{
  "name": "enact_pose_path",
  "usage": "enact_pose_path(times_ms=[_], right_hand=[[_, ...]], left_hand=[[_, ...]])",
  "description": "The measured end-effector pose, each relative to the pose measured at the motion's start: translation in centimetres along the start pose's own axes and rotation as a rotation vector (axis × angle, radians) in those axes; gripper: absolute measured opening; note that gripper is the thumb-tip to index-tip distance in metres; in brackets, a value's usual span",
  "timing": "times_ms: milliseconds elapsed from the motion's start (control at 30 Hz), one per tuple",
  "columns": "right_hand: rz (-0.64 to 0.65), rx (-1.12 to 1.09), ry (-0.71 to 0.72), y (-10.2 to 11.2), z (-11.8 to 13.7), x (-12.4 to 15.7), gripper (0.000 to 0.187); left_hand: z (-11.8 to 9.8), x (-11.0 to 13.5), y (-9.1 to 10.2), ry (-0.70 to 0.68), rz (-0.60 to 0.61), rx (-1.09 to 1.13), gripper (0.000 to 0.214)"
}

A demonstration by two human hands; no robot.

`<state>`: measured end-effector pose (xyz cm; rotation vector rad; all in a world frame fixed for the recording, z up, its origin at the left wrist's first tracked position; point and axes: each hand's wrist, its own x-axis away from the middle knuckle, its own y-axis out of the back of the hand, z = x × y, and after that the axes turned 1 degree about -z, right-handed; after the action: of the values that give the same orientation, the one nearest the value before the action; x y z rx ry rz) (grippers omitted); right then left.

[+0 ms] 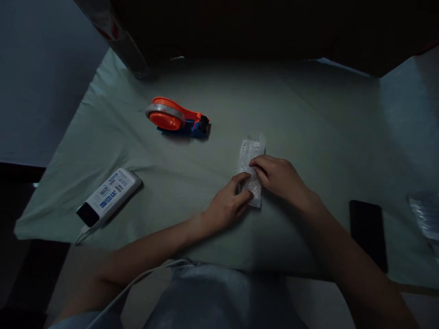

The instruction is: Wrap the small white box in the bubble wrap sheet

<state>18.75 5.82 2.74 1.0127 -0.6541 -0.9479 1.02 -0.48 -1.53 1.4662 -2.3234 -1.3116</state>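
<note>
A small flat piece of bubble wrap [251,148], folded into a narrow packet, lies on the cloth-covered table in front of me. From the lower left, my left hand [229,202] grips its near part, with thumb and forefinger on the plastic. My right hand [276,174] comes in from the right, its closed fingertips pressing on the packet's middle near the right edge. Whatever the wrap may contain is hidden. Beyond it to the left stands an orange and blue tape dispenser [180,118] with a roll of clear tape.
A white power bank [112,192] with a cable attached lies at the left. At the right are a black phone [368,234] and some clear plastic wrap [427,212]. A wrapped roll [128,52] leans at the back left, beside a dark upright surface [257,29].
</note>
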Motion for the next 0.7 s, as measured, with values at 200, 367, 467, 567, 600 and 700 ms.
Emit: enact_pose_path(times_ms=[200,367,467,567,600,700], right_hand=[[0.016,-0.004,-0.045,-0.8,0.5,-0.4,0.020],[0.005,-0.102,-0.109,-1.5,0.6,-0.4,0.016],[-0.055,-0.150,-0.182,-1.8,0.4,-0.4,0.020],[-0.134,-0.176,-0.161,-1.9,-0.1,-0.2,0.018],[-0.157,-0.191,-0.129,-1.8,-0.2,0.0,0.018],[-0.197,-0.241,0.009,-1.8,-0.5,0.4,0.027]], left_hand=[[0.1,0.0,-0.1,-0.047,-0.008,-0.086,0.008],[0.4,-0.6,0.1,-0.121,-0.006,-0.095,0.006],[0.7,-0.9,0.3,-0.158,0.004,-0.080,0.006],[1.0,-0.9,0.3,-0.161,0.023,-0.086,0.007],[1.0,-0.9,0.3,-0.157,0.026,-0.090,0.007],[0.8,-0.8,0.3,-0.133,0.027,-0.109,0.008]])
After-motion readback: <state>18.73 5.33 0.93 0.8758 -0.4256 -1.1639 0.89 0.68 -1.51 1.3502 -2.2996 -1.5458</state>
